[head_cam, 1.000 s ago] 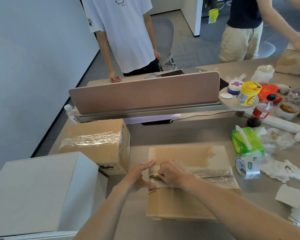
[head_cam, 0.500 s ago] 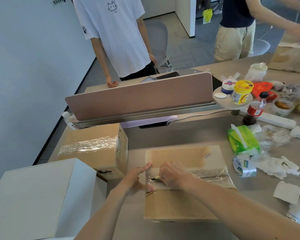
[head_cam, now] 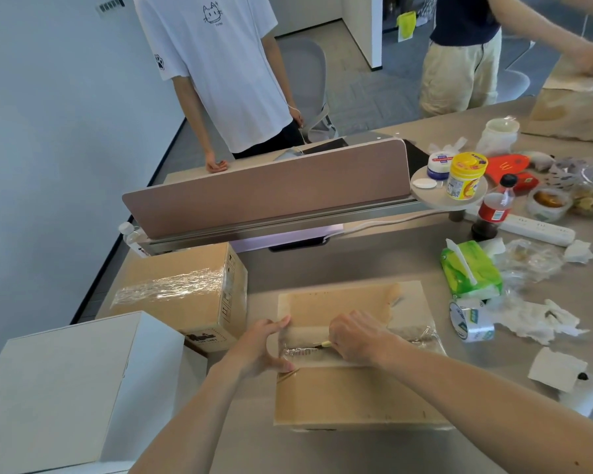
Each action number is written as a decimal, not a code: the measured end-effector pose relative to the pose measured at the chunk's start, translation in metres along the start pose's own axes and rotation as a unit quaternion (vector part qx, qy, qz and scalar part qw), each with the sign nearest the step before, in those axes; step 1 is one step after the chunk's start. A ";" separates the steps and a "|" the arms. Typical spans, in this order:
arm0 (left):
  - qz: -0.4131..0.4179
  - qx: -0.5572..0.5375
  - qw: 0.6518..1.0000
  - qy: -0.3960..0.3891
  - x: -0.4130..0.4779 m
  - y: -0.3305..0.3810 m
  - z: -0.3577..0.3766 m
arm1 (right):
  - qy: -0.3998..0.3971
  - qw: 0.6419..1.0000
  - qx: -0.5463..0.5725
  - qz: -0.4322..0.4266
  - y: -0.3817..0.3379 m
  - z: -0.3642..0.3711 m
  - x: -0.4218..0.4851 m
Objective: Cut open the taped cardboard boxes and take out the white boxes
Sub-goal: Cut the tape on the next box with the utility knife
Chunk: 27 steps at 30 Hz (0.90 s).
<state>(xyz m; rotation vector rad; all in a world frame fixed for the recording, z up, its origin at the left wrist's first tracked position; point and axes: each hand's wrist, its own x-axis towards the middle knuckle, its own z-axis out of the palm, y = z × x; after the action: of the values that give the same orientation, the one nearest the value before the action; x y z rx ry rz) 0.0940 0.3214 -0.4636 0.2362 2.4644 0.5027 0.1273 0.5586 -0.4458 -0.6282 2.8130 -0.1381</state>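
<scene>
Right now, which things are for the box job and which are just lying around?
For the job:
near box, cutter at its tape
cutter, in the right hand
left hand, steadying the near box
far box, taped
white box

Lying about:
tissue pack
bottle
yellow jar
power strip

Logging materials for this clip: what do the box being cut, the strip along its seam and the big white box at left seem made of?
Box being cut: brown cardboard, matte, with a paler torn patch on top. Seam strip under the cutter: clear plastic tape, glossy and wrinkled, catching light. White box: probably coated paperboard, smooth, matte, crisp-edged.
</scene>
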 end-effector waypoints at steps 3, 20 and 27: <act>0.002 0.026 1.000 0.014 0.000 0.005 -0.001 | 0.002 1.000 -0.003 0.004 0.006 0.001 -0.005; 0.041 0.108 0.993 0.026 0.016 0.076 0.027 | -0.002 0.999 -0.021 0.040 0.042 0.004 -0.036; 0.022 0.121 0.992 0.011 0.018 0.101 0.035 | 0.002 0.999 -0.015 0.043 0.048 0.001 -0.047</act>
<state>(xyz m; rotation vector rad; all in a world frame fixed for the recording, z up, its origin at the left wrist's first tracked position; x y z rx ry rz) 0.1059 0.4295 -0.4581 0.3855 2.5443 0.2250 0.1489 0.6224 -0.4432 -0.5128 2.8450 -0.0807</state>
